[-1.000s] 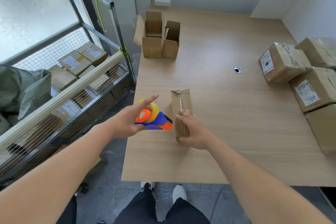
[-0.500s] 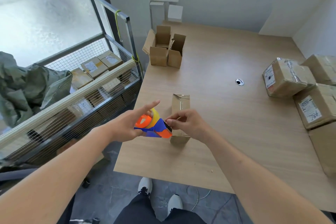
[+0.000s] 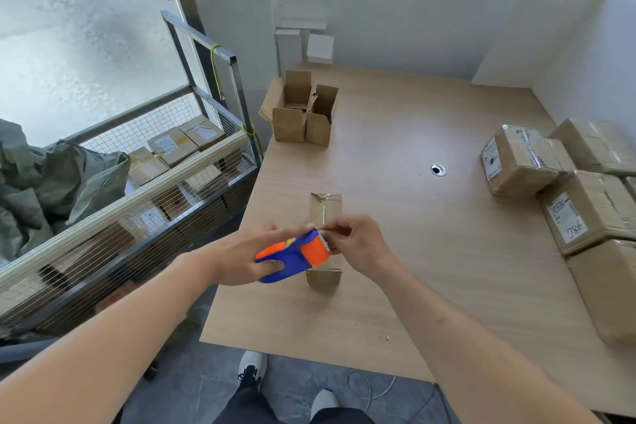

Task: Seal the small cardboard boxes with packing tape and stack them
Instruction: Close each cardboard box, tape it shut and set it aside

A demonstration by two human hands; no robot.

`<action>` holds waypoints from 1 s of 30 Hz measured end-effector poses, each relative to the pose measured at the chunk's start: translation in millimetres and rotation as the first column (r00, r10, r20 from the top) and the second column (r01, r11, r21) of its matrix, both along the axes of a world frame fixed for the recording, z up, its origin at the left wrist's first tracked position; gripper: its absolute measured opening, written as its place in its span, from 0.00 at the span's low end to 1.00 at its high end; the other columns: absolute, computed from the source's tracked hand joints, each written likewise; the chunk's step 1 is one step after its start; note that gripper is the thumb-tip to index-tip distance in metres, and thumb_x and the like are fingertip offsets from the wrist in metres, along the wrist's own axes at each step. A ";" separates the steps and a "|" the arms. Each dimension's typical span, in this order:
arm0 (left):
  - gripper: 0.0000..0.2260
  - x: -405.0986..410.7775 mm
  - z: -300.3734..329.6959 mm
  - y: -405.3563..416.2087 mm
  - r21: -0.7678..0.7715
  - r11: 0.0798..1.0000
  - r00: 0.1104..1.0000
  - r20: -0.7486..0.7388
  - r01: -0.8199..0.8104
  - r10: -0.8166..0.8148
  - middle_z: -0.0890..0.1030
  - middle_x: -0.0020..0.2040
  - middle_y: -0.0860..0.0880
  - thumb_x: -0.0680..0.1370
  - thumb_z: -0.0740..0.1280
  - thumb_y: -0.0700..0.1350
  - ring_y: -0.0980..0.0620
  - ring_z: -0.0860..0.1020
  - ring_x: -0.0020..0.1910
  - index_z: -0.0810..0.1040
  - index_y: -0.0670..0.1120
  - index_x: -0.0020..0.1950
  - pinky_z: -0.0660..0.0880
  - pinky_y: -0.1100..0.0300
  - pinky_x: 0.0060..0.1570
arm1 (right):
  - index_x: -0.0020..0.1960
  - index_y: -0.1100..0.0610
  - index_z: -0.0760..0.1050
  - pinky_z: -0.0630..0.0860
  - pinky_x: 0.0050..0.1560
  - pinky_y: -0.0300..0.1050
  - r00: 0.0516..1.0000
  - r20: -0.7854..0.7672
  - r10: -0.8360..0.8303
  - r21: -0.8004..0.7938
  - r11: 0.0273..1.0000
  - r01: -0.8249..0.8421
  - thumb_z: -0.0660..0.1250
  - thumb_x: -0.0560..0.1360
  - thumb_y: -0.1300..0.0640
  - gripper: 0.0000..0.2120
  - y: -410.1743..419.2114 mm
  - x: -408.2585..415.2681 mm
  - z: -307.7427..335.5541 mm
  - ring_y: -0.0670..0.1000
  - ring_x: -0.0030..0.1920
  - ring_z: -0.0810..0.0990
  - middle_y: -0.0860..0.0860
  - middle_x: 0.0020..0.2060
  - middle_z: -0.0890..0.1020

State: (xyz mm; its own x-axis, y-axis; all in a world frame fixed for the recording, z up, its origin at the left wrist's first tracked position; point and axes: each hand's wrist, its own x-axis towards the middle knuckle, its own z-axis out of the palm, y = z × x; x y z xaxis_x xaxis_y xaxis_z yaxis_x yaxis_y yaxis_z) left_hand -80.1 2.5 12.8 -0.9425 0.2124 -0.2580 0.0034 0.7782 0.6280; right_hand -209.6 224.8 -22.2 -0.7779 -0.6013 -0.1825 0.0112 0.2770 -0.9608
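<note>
Left hand gripped the tape dispenser; right hand pinched the tape end at its blade. Best practice: draw tape out straight over the box seam.

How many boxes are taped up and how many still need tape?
Several taped parcels already sit at the table's right side. Right now the left hand holds the tape dispenser while the right hand pinches at its toothed end, above the narrow box. Two open boxes at the far edge still need sealing.
</note>
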 end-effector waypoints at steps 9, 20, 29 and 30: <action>0.31 -12.0 -26.8 -34.6 -0.042 0.995 0.958 0.279 0.087 -0.071 0.70 0.59 0.53 0.86 0.59 0.47 0.51 0.73 0.56 0.48 0.79 0.74 0.71 0.49 0.63 | 0.39 0.60 0.84 0.82 0.35 0.42 0.910 0.158 -0.384 0.176 0.917 0.356 0.73 0.76 0.66 0.07 30.3 1.4 -44.9 0.50 0.29 0.80 0.55 0.32 0.82; 0.31 -12.1 -60.4 -64.7 -0.017 0.994 0.881 0.466 0.104 -0.084 0.71 0.64 0.60 0.85 0.60 0.45 0.53 0.71 0.64 0.55 0.81 0.72 0.66 0.47 0.69 | 0.45 0.57 0.86 0.81 0.35 0.47 0.902 0.176 -0.395 0.333 0.886 0.323 0.76 0.75 0.59 0.01 56.5 9.5 -78.2 0.52 0.29 0.81 0.53 0.38 0.87; 0.31 -12.7 -70.5 -67.2 0.005 0.998 0.878 0.476 0.055 -0.051 0.69 0.69 0.60 0.84 0.60 0.45 0.51 0.70 0.66 0.55 0.82 0.71 0.67 0.45 0.69 | 0.45 0.53 0.87 0.78 0.32 0.44 0.886 0.176 -0.429 0.343 0.870 0.354 0.77 0.74 0.57 0.00 50.1 12.4 -93.8 0.51 0.28 0.79 0.49 0.38 0.87; 0.31 -12.4 -71.2 -67.2 0.005 0.999 0.879 0.475 0.052 -0.049 0.70 0.69 0.59 0.84 0.60 0.45 0.51 0.70 0.66 0.55 0.82 0.71 0.68 0.45 0.68 | 0.45 0.53 0.87 0.78 0.33 0.44 0.884 0.182 -0.430 0.340 0.871 0.354 0.77 0.74 0.57 0.00 49.6 11.2 -94.8 0.51 0.29 0.79 0.49 0.38 0.87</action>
